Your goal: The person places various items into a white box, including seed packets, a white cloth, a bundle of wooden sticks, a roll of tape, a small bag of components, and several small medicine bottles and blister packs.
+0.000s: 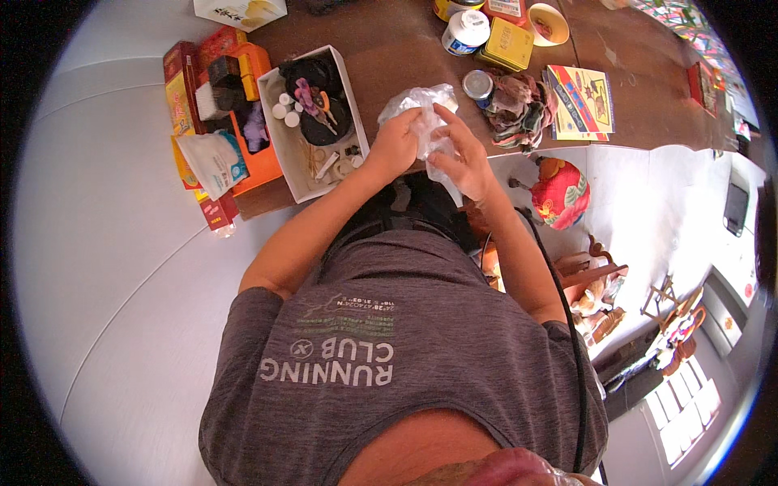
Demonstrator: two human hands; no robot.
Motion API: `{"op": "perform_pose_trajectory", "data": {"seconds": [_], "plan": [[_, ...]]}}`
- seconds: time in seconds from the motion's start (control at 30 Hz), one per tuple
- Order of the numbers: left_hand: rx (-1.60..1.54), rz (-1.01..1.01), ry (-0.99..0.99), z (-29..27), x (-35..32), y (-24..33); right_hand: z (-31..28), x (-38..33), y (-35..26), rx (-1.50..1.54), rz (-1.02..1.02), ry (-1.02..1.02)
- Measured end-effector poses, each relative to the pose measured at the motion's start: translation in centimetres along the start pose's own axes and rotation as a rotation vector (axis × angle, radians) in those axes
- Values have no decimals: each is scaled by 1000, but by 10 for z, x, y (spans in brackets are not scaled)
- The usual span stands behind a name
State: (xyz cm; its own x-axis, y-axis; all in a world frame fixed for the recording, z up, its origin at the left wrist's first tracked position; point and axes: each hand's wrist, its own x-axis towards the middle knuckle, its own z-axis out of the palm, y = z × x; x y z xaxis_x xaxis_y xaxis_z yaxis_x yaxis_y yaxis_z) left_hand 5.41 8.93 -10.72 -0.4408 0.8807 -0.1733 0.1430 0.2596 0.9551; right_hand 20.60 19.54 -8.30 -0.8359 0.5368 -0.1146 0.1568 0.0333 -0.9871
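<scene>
A crumpled clear plastic bag (421, 101) is between my two hands at the front edge of the brown table. My left hand (397, 144) is closed on the bag's left side, its fingertips hidden in the plastic. On the other side, my right hand (463, 158) has its fingers curled round the bag, and part of the plastic hangs below it. Whatever the bag may contain does not show. Just left of my hands stands a white box (356, 121) with black pouches, small white caps and a purple hair clip (305, 95) in it.
Right of my hands lie a small jar (478, 85), a bunched dark cloth (519, 109) and a colourful booklet (581, 101). Behind them stand a white bottle (466, 32), a yellow tin (506, 44) and a cup (548, 24). An orange tray (259, 65) is at the left; a red round stool (561, 194) stands below the table.
</scene>
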Motion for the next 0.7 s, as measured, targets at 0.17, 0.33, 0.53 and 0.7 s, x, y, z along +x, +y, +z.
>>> {"op": "perform_pose_trajectory", "data": {"seconds": [0.17,0.33,0.53,0.7], "plan": [[-430,-87,-43,18,17,19,3,20,-20,-385,-74,113],[-550,24,-148,-1,10,65,-12,26,-39,-368,-212,166],[352,342,194,-25,-29,82,-20,20,-63,-513,-296,319],[408,364,225,-16,-31,71,-4,15,-96,-342,-314,161]]}}
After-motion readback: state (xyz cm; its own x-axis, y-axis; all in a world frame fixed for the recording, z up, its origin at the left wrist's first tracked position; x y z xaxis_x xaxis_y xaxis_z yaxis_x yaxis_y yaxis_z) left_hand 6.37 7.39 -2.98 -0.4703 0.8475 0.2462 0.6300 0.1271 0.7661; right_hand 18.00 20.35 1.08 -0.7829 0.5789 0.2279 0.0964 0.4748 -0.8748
